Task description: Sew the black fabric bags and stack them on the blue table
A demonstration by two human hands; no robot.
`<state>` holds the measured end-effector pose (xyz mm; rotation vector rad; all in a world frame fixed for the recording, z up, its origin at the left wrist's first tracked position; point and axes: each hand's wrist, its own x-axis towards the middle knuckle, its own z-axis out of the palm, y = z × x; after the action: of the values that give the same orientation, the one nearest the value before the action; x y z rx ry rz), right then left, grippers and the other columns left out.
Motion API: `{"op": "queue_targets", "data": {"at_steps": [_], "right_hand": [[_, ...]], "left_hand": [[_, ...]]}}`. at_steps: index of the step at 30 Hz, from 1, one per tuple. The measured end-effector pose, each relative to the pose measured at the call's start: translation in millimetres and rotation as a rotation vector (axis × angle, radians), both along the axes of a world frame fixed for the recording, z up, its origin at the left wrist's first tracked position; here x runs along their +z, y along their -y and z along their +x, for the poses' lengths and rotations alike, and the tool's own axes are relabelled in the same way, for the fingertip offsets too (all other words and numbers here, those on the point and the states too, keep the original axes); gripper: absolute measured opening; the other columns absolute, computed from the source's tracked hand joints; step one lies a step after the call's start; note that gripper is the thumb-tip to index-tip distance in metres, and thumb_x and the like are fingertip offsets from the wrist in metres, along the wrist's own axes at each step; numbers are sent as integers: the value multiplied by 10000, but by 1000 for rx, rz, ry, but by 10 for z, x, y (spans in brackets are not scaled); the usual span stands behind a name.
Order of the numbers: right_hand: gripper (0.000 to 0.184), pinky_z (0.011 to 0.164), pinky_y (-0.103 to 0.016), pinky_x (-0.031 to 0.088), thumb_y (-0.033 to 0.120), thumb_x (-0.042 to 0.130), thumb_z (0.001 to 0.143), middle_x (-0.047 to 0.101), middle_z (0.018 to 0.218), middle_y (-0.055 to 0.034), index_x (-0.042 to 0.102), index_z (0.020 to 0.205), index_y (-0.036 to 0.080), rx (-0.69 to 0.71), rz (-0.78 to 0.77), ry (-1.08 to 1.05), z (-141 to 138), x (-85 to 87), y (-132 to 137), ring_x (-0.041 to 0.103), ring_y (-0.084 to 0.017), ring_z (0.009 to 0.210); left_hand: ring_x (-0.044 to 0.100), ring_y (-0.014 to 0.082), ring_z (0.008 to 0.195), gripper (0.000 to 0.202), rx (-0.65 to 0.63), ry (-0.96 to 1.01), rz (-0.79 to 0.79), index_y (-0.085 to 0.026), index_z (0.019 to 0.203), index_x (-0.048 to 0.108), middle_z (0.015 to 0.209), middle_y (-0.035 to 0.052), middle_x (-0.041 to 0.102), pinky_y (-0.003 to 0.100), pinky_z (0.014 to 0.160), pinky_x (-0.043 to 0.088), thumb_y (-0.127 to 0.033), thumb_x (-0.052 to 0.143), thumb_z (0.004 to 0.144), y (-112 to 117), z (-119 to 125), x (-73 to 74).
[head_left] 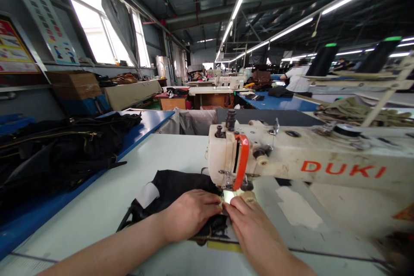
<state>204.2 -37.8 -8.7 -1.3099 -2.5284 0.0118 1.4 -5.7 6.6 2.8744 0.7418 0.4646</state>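
Note:
A black fabric piece [176, 187] with a white label patch [148, 194] lies under the head of a cream sewing machine [291, 155] marked DUKI. My left hand [190, 213] presses down on the fabric, fingers curled over its edge just left of the needle area. My right hand [247, 217] pinches the fabric edge directly below the presser foot [230, 186], fingertips touching those of the left hand. A zipper strip [202, 238] shows beneath the left hand.
A pile of black bags and fabric [61, 146] covers a blue table at the left. Thread cones [323, 59] stand on a rack behind the machine. Further sewing stations and a seated person [296, 78] fill the background. The white tabletop [106, 198] extends left.

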Motion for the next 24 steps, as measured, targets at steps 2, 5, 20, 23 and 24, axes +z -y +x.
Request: {"op": "queue_targets", "data": {"at_steps": [2, 5, 20, 23, 24], "right_hand": [[256, 744, -366, 442, 30, 507, 831, 600, 950, -85, 627, 1022, 149, -1, -13, -5, -5, 7, -12, 536, -223, 835], [259, 750, -379, 441, 28, 469, 847, 593, 963, -94, 627, 1013, 147, -8, -28, -23, -9, 10, -22, 525, -228, 840], [298, 768, -336, 443, 54, 444, 770, 573, 883, -68, 643, 946, 190, 196, -62, -228, 170, -197, 1, 495, -223, 870], [305, 794, -346, 438, 54, 462, 761, 582, 900, -68, 639, 967, 194, 179, -42, -203, 165, -210, -8, 495, -229, 885], [315, 802, -347, 437, 52, 467, 762, 586, 911, -69, 635, 989, 191, 173, -41, -195, 160, -196, -2, 496, -229, 892]], "left_hand": [[596, 183, 1078, 249, 4, 3, 6, -171, 1126, 592, 1170, 64, 632, 314, 954, 460, -154, 412, 955, -1, 4, 4], [602, 183, 1064, 252, 10, -12, 11, -167, 1120, 595, 1159, 70, 634, 311, 943, 468, -146, 408, 953, -7, 9, 12], [591, 126, 1059, 347, 158, 282, -368, -227, 1093, 637, 1117, 3, 652, 222, 970, 426, -40, 406, 914, 5, 24, -10], [595, 134, 1036, 316, 173, 309, -394, -226, 1061, 644, 1095, 6, 652, 231, 954, 430, -55, 421, 915, 32, 49, 20], [597, 137, 1021, 292, 177, 318, -397, -223, 1047, 647, 1080, 8, 654, 233, 943, 433, -70, 436, 915, 38, 61, 21]]}}
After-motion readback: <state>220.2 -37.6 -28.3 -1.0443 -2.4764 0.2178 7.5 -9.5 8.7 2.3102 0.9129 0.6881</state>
